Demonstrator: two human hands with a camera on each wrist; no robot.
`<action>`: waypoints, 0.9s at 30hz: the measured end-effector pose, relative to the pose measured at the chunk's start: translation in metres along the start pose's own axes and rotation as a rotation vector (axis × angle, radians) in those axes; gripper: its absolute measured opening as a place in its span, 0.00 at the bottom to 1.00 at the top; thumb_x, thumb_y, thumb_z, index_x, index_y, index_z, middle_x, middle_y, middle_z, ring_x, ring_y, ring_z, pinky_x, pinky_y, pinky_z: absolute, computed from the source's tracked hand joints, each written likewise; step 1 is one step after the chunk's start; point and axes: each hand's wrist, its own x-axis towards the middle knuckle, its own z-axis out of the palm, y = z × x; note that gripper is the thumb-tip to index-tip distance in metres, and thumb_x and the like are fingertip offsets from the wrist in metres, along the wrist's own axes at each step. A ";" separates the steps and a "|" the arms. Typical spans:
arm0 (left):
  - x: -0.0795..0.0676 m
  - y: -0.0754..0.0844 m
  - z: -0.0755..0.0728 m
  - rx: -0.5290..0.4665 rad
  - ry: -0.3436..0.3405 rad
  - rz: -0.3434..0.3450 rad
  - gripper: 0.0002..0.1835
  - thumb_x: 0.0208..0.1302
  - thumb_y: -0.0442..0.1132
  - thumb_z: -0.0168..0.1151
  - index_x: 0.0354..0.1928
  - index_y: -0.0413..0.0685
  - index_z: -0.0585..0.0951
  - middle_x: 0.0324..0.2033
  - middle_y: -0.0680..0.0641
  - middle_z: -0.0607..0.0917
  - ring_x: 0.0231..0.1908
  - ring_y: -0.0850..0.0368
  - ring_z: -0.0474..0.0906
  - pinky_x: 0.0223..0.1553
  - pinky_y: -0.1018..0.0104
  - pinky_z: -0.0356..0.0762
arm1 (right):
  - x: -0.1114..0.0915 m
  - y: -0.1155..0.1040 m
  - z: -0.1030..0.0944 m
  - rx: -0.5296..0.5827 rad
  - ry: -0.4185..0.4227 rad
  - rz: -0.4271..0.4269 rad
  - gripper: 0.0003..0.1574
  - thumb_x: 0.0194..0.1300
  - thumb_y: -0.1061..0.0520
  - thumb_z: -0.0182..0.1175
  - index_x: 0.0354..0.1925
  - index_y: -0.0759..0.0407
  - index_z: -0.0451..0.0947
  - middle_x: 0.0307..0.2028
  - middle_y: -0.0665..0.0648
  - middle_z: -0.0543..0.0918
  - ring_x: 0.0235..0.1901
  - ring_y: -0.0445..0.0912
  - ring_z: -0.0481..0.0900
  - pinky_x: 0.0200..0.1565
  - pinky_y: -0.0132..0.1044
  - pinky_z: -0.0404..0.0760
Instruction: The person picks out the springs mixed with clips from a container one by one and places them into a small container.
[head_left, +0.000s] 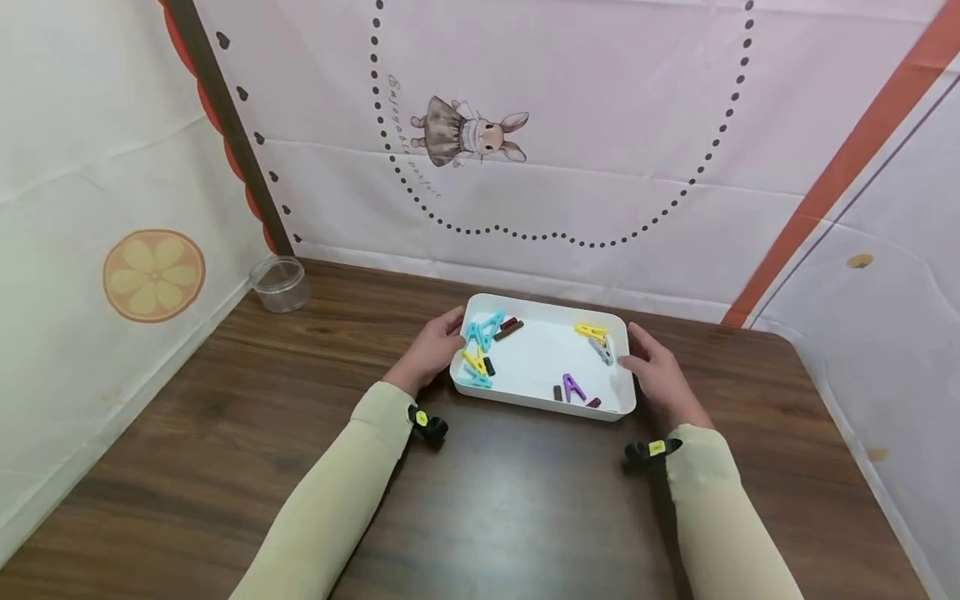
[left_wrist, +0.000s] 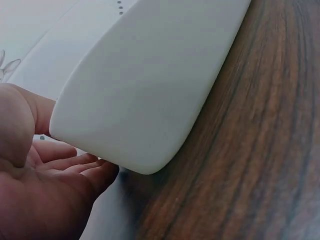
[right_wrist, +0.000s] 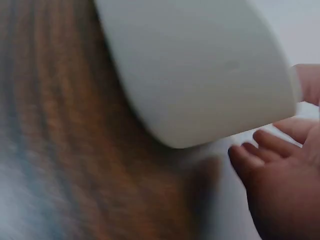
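Observation:
A white rectangular tray [head_left: 525,358] lies between the two hands. My left hand [head_left: 431,348] holds its left end, thumb at the rim and fingers along the outer wall. At the opposite end my right hand [head_left: 660,379] grips the rim, its thumb over the edge. Light blue clothespins [head_left: 491,321] and a yellow clothespin [head_left: 475,361] lie at the tray's left. Another yellow clothespin [head_left: 591,330] and a grey clothespin [head_left: 602,350] sit at the right, with a purple clothespin [head_left: 573,387] near the front. Small dark ridged pieces [head_left: 510,331] are scattered among them.
The wooden table [head_left: 480,500] extends around the tray. A clear round plastic tub [head_left: 281,285] stands in the far left corner. Printed cloth [head_left: 585,108] hangs behind the table and along both sides. Dark straps with cameras [head_left: 429,423] are worn on both wrists.

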 end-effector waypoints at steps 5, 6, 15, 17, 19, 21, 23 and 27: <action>0.001 0.000 0.007 0.009 -0.021 0.056 0.33 0.70 0.28 0.45 0.75 0.46 0.55 0.73 0.45 0.62 0.71 0.55 0.60 0.69 0.56 0.62 | -0.007 0.014 0.006 0.168 0.038 -0.020 0.46 0.65 0.72 0.40 0.77 0.52 0.40 0.76 0.61 0.47 0.74 0.56 0.48 0.72 0.55 0.54; 0.002 0.001 0.009 0.008 -0.031 0.057 0.33 0.70 0.29 0.45 0.75 0.47 0.55 0.73 0.45 0.62 0.71 0.55 0.60 0.69 0.57 0.62 | -0.009 0.016 0.005 0.170 0.052 -0.020 0.47 0.64 0.72 0.40 0.77 0.52 0.41 0.77 0.60 0.47 0.74 0.55 0.48 0.71 0.55 0.55; 0.008 0.006 0.012 -0.005 -0.039 0.060 0.33 0.69 0.28 0.46 0.75 0.46 0.56 0.72 0.46 0.62 0.71 0.56 0.61 0.68 0.58 0.63 | -0.007 0.017 0.004 0.107 0.097 -0.049 0.48 0.63 0.73 0.42 0.77 0.51 0.43 0.77 0.60 0.46 0.74 0.55 0.48 0.71 0.55 0.55; 0.008 0.006 0.008 -0.010 -0.038 0.055 0.33 0.69 0.27 0.46 0.75 0.46 0.55 0.73 0.45 0.62 0.71 0.56 0.60 0.69 0.58 0.63 | -0.005 0.015 0.007 0.118 0.094 -0.046 0.48 0.63 0.73 0.42 0.77 0.51 0.43 0.77 0.60 0.47 0.74 0.54 0.49 0.71 0.55 0.55; 0.006 0.006 0.005 -0.012 -0.038 0.050 0.33 0.68 0.27 0.46 0.75 0.45 0.55 0.73 0.45 0.62 0.71 0.56 0.60 0.69 0.58 0.62 | -0.003 0.014 0.010 0.117 0.087 -0.043 0.48 0.63 0.73 0.42 0.77 0.51 0.43 0.76 0.60 0.47 0.73 0.54 0.49 0.71 0.55 0.55; 0.003 0.005 0.001 -0.023 -0.036 0.052 0.34 0.68 0.26 0.46 0.75 0.44 0.55 0.73 0.44 0.62 0.71 0.55 0.59 0.70 0.58 0.61 | -0.002 0.013 0.013 0.123 0.081 -0.046 0.48 0.63 0.73 0.41 0.77 0.51 0.44 0.76 0.60 0.48 0.73 0.54 0.50 0.70 0.55 0.56; 0.000 0.003 -0.001 -0.029 -0.032 0.053 0.34 0.68 0.26 0.46 0.75 0.44 0.55 0.73 0.44 0.61 0.71 0.54 0.59 0.70 0.57 0.60 | -0.002 0.013 0.016 0.115 0.075 -0.045 0.48 0.63 0.73 0.41 0.77 0.50 0.44 0.76 0.60 0.48 0.72 0.55 0.50 0.70 0.56 0.57; -0.007 -0.003 -0.003 -0.029 -0.030 0.027 0.32 0.70 0.29 0.49 0.75 0.46 0.56 0.73 0.45 0.62 0.71 0.54 0.60 0.70 0.57 0.61 | -0.003 0.014 0.018 0.094 0.058 -0.028 0.46 0.65 0.71 0.40 0.77 0.49 0.43 0.76 0.61 0.47 0.72 0.57 0.50 0.70 0.57 0.56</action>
